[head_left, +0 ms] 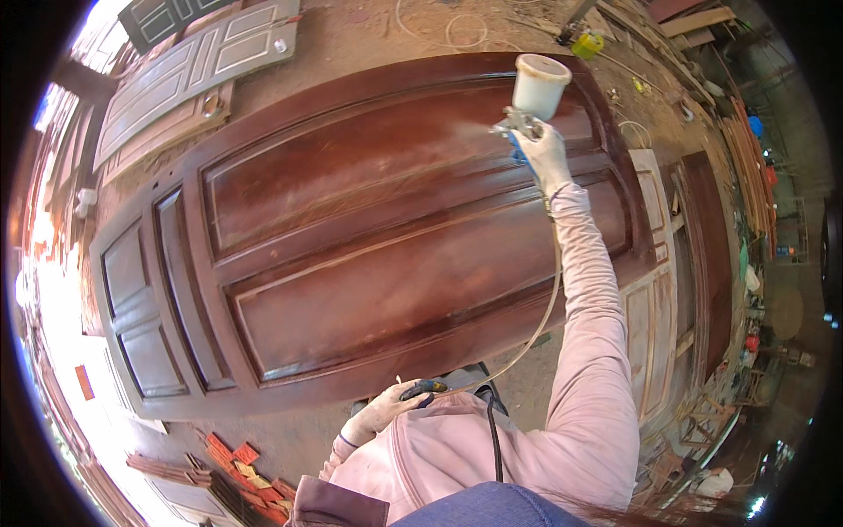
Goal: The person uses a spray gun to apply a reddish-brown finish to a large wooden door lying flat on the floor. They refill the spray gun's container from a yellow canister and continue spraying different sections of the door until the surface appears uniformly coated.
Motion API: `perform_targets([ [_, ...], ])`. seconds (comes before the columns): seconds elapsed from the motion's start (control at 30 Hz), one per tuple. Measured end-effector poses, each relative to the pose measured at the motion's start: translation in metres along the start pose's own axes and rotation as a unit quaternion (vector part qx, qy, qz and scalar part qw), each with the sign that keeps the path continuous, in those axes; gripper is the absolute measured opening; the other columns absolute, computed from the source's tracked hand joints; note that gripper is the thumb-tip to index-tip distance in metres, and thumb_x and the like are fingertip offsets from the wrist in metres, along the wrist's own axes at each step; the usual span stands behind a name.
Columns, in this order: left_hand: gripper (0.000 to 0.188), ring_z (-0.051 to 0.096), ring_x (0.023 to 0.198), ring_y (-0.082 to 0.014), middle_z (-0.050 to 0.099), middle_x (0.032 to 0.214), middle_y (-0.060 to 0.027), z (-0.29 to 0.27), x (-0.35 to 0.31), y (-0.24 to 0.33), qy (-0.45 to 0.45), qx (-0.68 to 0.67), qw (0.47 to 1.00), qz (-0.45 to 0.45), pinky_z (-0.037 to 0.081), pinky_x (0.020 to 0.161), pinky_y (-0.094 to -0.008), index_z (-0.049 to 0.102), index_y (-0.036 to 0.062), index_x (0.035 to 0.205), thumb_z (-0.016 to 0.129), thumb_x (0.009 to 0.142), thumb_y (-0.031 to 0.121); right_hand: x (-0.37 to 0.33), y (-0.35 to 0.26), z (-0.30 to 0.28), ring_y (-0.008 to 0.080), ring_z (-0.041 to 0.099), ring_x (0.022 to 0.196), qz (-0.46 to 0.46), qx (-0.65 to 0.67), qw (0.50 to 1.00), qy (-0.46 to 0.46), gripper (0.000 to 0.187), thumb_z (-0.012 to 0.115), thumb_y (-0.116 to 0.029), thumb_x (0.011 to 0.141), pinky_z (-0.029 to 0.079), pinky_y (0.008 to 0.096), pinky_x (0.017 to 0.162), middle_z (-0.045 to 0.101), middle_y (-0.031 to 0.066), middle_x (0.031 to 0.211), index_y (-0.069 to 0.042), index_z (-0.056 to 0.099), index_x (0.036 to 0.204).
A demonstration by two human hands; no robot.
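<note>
My right hand (546,156), in a pale glove, is wrapped round a metal spray gun (520,125) topped by a white paint cup (540,86). A faint mist leaves its nozzle toward the left, over a large reddish-brown panelled wooden door (351,237) lying flat before me. The gun hangs above the door's far right part. From the gun a thin pale hose (549,312) curves down to my waist. There my left hand (391,408), also gloved, is closed against my body around a small dark object with yellowish marks; its kind cannot be made out.
Grey panelled doors (198,75) lean at the far left. Unpainted door panels (650,325) and a dark board (705,263) lie at the right. Red and orange pieces (250,474) are on the ground at the near left. A yellow-green container (588,44) stands beyond the door.
</note>
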State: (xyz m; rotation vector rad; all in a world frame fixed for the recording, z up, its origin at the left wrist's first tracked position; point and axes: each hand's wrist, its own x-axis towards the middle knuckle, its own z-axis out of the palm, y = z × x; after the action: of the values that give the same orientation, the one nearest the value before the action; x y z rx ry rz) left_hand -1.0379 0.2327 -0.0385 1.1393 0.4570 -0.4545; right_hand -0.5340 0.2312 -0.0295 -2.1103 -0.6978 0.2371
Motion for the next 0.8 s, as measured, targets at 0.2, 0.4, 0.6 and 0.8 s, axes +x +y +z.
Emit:
perform_targets([
  [0.2,0.037,0.056,0.106,-0.0114,0.066,0.118,-0.0044,0.017,0.053,0.024,-0.033,-0.026,0.999,-0.020,0.046,0.095,-0.0288,0.059,0.0049,0.133,0.057,0.103,0.027,0.051,0.124,-0.120,0.0309,0.072,0.091,-0.014,-0.222,0.959,0.174,0.041,0.073,-0.031,0.084,0.055,0.0409,0.083,0.074,0.0173,0.097,-0.003,0.070,0.114],
  [0.4,0.037,0.055,0.104,-0.0098,0.065,0.117,-0.0030,0.030,0.078,0.039,-0.025,-0.039,0.999,0.000,0.047,0.093,-0.0279,0.058,0.0038,0.134,0.056,0.104,0.025,0.066,0.155,-0.172,0.0362,0.066,0.105,-0.014,-0.385,0.896,0.220,0.044,0.065,-0.031,0.088,0.052,0.0457,0.091,0.069,0.0213,0.115,-0.006,0.064,0.124],
  [0.6,0.036,0.052,0.094,-0.0070,0.063,0.110,0.0008,0.020,0.056,0.026,-0.018,-0.040,0.999,0.011,0.046,0.085,-0.0247,0.058,0.0025,0.133,0.057,0.103,0.023,0.039,0.133,-0.144,0.0332,0.068,0.103,-0.021,-0.322,0.933,0.158,0.042,0.068,-0.031,0.086,0.053,0.0436,0.091,0.072,0.0174,0.110,-0.007,0.067,0.121],
  [0.8,0.032,0.047,0.082,-0.0041,0.061,0.099,0.0045,-0.006,-0.013,0.011,-0.018,-0.063,0.998,-0.022,0.043,0.075,-0.0202,0.060,0.0056,0.132,0.057,0.103,0.020,-0.015,0.026,-0.046,0.0223,0.073,0.092,0.016,-0.066,0.997,0.041,0.036,0.072,-0.024,0.086,0.055,0.0337,0.082,0.076,0.0113,0.098,-0.006,0.071,0.116],
])
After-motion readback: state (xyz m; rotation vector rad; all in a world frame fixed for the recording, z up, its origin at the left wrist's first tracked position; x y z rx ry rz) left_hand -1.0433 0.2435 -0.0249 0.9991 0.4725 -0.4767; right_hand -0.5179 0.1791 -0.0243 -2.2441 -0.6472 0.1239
